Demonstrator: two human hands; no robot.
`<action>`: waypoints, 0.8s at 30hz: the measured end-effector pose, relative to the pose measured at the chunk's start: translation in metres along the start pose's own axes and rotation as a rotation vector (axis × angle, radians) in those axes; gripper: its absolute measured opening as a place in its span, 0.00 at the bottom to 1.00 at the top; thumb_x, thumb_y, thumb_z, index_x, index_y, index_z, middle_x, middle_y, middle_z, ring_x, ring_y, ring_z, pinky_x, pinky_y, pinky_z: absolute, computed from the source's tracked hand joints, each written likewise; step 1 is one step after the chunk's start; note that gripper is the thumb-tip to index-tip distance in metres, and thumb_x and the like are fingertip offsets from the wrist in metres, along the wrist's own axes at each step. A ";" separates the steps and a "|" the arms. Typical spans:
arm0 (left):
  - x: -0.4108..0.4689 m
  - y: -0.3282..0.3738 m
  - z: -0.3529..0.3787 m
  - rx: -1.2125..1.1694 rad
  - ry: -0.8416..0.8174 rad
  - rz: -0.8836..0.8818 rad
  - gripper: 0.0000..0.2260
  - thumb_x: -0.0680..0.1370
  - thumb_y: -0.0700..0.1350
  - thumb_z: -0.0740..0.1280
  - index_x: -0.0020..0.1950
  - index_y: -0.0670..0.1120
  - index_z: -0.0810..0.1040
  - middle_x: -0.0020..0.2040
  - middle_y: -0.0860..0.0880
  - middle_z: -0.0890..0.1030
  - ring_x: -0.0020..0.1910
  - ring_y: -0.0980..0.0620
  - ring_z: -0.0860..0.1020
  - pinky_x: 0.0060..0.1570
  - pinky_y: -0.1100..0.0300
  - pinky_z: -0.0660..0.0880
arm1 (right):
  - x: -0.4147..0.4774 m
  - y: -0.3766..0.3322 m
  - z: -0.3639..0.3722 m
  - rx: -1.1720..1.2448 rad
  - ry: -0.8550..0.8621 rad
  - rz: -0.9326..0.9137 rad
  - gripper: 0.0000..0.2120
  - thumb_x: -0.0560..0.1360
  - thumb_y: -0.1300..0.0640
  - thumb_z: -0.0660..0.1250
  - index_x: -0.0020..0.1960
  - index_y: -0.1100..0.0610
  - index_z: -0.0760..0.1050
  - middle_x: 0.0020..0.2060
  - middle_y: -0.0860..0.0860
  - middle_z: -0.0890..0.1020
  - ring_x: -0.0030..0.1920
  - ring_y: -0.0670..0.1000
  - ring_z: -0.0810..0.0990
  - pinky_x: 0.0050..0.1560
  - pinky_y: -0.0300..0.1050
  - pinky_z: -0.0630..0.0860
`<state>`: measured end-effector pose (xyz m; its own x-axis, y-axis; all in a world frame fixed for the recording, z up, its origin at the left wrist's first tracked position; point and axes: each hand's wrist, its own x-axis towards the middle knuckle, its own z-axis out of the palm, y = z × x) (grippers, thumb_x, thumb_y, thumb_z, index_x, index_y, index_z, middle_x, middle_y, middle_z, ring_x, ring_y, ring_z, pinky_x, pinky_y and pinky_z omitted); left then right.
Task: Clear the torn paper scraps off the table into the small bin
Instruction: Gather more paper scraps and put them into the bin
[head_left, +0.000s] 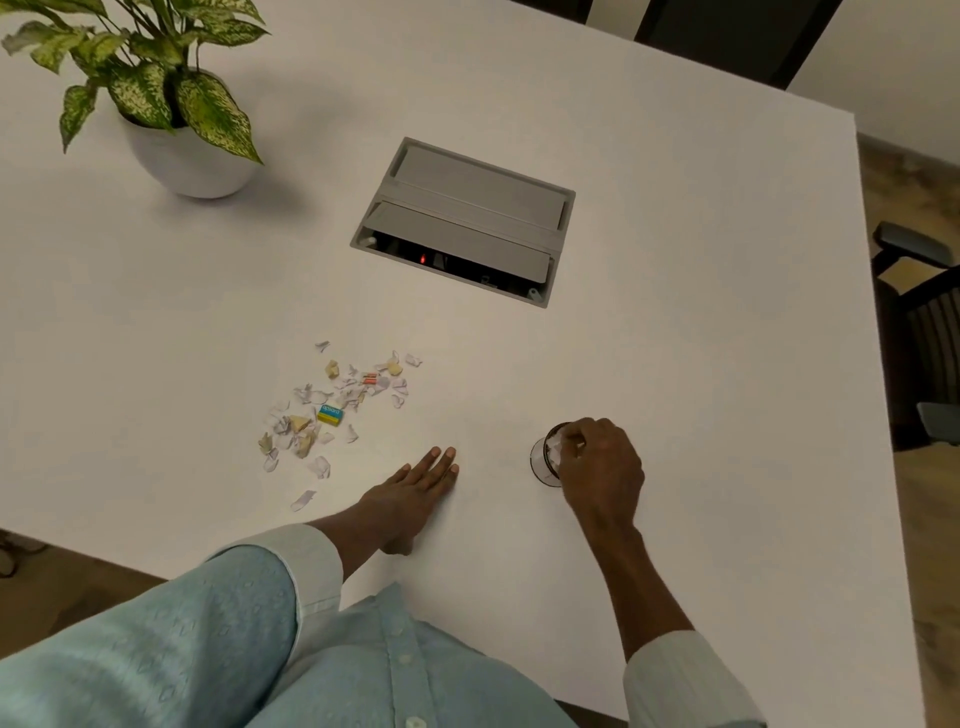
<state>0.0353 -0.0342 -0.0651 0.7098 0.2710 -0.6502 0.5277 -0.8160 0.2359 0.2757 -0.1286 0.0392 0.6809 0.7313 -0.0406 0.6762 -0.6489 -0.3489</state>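
Several torn paper scraps (332, 410), white and yellowish, lie scattered on the white table (675, 312), with a small blue and yellow packet (330, 414) among them. The small bin (545, 460) is a clear round cup at the right, with white scraps inside it. My right hand (602, 467) hovers over the bin's rim, its fingertips curled into the opening and pinching white paper. My left hand (415, 488) lies flat on the table with its fingers together, just right of the scrap pile and touching none of it.
A potted plant (176, 119) in a white pot stands at the far left. A grey cable box (462, 223), its lid partly open, is set into the table's middle. A dark chair (924, 312) stands past the table's right edge.
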 end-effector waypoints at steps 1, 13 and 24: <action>0.000 0.000 -0.001 -0.002 -0.003 0.003 0.58 0.73 0.46 0.77 0.81 0.45 0.31 0.80 0.47 0.25 0.80 0.46 0.29 0.82 0.46 0.46 | 0.003 0.005 -0.001 -0.014 -0.041 0.008 0.05 0.75 0.59 0.67 0.47 0.51 0.81 0.45 0.50 0.82 0.51 0.55 0.79 0.43 0.50 0.77; -0.013 0.004 -0.016 -0.134 0.039 -0.028 0.38 0.81 0.48 0.68 0.83 0.41 0.50 0.85 0.45 0.41 0.84 0.47 0.45 0.78 0.46 0.64 | -0.026 -0.019 0.018 0.082 -0.050 -0.170 0.08 0.74 0.62 0.70 0.49 0.51 0.81 0.50 0.46 0.78 0.52 0.50 0.78 0.42 0.44 0.74; -0.108 -0.066 0.058 -0.242 0.583 -0.230 0.12 0.77 0.45 0.69 0.59 0.44 0.79 0.59 0.45 0.79 0.58 0.44 0.76 0.52 0.51 0.78 | -0.069 -0.100 0.089 0.045 -0.407 -0.402 0.10 0.77 0.55 0.68 0.58 0.49 0.78 0.54 0.47 0.78 0.54 0.50 0.80 0.49 0.51 0.79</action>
<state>-0.1029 -0.0394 -0.0527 0.6670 0.7111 -0.2224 0.7369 -0.5858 0.3373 0.1356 -0.0955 -0.0067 0.2029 0.9465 -0.2508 0.8410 -0.2996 -0.4504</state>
